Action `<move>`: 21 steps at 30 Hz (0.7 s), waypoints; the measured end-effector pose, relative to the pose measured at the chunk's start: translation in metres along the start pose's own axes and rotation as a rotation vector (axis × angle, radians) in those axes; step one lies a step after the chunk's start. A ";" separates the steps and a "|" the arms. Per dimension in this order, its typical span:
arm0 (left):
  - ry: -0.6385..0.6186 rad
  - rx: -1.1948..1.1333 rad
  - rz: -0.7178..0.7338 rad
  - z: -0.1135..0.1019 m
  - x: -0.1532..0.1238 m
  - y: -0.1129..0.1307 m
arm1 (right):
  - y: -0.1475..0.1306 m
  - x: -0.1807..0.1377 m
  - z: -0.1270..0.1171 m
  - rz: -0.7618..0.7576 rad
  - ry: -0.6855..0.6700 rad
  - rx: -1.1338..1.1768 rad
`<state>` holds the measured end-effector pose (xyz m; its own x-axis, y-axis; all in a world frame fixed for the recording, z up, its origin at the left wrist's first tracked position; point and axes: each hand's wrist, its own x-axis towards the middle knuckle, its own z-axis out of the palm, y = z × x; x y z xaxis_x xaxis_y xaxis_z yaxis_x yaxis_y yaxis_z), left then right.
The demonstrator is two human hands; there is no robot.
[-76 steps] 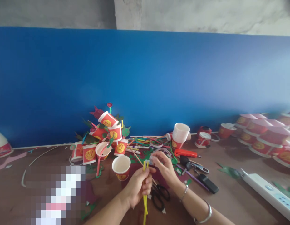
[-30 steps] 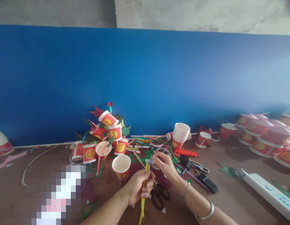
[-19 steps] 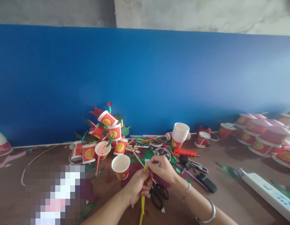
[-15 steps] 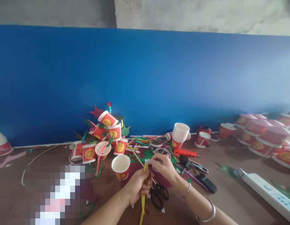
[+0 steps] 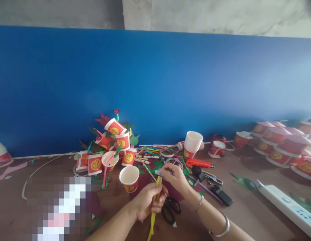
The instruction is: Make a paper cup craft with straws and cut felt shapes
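Observation:
My left hand [image 5: 154, 200] is closed around a yellow drinking straw [image 5: 152, 217], held nearly upright with its lower end hanging toward me. Just above it, the thumb and fingertips of my right hand [image 5: 174, 175] pinch a small clear piece, like a bit of tape [image 5: 158, 173], close to the straw's top end. A thin wooden stick [image 5: 146, 168] runs behind my left hand; I cannot tell whether that hand also grips it. Black-handled scissors [image 5: 171, 209] lie beneath my hands. An upright red and white paper cup [image 5: 129, 179] stands left of them.
A cluster of decorated paper cups [image 5: 122, 142] stands at back left. Straws and markers [image 5: 150, 156] lie along the blue panel. Stacked cups [image 5: 192, 144], an orange cutter [image 5: 199, 163], keys [image 5: 222, 194] and a power strip [image 5: 291, 207] are to the right, with pink-topped cups [image 5: 278, 147] beyond.
The straw's top has tilted right and its lower end has swung left. The clear piece in my right fingertips now sits just above the straw's top.

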<state>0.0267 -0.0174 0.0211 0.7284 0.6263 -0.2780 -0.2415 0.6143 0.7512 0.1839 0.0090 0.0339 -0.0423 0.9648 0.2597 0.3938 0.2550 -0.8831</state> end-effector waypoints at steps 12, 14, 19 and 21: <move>-0.113 -0.050 -0.049 -0.003 -0.002 0.000 | -0.005 -0.003 0.000 0.022 -0.107 0.040; -0.119 -0.045 -0.049 -0.004 -0.002 0.000 | -0.006 -0.003 0.000 0.026 -0.124 0.072; -0.128 -0.031 -0.042 -0.003 -0.003 -0.001 | -0.008 -0.001 0.001 0.054 -0.160 0.137; -0.112 -0.021 -0.037 -0.002 -0.003 0.000 | -0.007 -0.001 0.002 0.051 -0.148 0.145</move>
<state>0.0232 -0.0182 0.0207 0.8036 0.5465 -0.2358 -0.2259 0.6466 0.7286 0.1797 0.0062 0.0392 -0.1649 0.9728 0.1628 0.2627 0.2024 -0.9434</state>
